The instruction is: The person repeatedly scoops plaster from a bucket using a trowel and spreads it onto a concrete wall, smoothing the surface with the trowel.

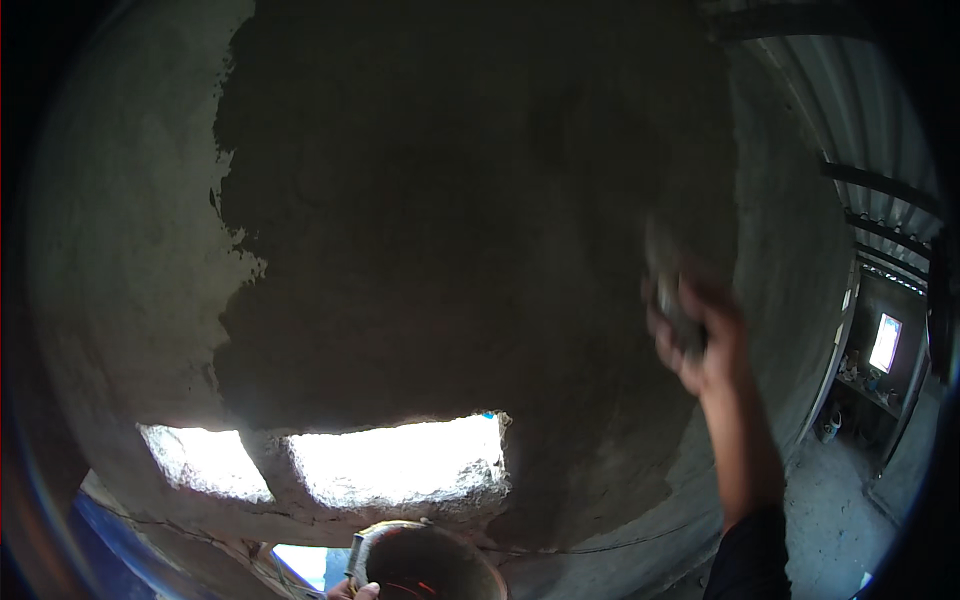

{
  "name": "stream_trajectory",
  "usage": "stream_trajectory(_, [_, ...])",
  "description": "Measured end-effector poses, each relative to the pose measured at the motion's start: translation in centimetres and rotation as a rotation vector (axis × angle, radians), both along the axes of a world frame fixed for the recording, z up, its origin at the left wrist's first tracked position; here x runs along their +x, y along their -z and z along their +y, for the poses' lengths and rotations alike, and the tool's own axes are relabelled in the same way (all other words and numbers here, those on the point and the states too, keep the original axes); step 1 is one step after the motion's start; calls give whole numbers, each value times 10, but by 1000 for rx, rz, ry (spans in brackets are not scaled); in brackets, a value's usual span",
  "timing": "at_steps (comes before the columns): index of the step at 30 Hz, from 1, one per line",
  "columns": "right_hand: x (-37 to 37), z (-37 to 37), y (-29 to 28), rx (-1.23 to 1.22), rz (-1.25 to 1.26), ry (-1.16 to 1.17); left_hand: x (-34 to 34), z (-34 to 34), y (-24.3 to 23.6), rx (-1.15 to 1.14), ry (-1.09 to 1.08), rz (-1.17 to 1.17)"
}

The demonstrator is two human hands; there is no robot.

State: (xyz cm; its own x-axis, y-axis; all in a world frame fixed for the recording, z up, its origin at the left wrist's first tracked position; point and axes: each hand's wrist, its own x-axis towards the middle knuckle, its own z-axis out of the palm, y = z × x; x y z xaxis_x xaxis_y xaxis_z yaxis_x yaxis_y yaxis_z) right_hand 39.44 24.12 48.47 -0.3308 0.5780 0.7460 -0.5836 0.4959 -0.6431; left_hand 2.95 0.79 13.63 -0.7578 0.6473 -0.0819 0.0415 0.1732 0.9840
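Note:
At the right of the head view, my right hand (695, 330) is raised to the wall (470, 230) with its fingers wrapped round a hand tool (663, 255). Motion smears the tool, so its kind is unclear; it looks greyish, with a pale upper end pointing up. Dark, damp-looking coating covers the wall's middle and ends raggedly against paler grey on the left. Low in the picture, my left hand (353, 592) grips the edge of a round bucket (482, 562). Only part of that hand shows. The bucket's inside is dark, with small reddish glints.
Two bright openings, a smaller one (205, 462) and a wider one (400, 462), pierce the lower wall. A blue surface (110, 535) lies at bottom left. On the right are a corrugated roof (860, 100), a concrete floor (835, 530) and a shelf (870, 393) holding several items.

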Motion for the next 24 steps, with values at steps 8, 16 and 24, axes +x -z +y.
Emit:
stream_trajectory(8, [2,87,-275,918,17,1694,-8,2,15,173,176,174])
stream_trajectory(16, [-24,94,-361,779,-171,2055,-20,-51,18,10,70,128])
stream_trajectory(24, [-31,82,-391,684,-376,2079,-23,-75,-10,25,-36,198])
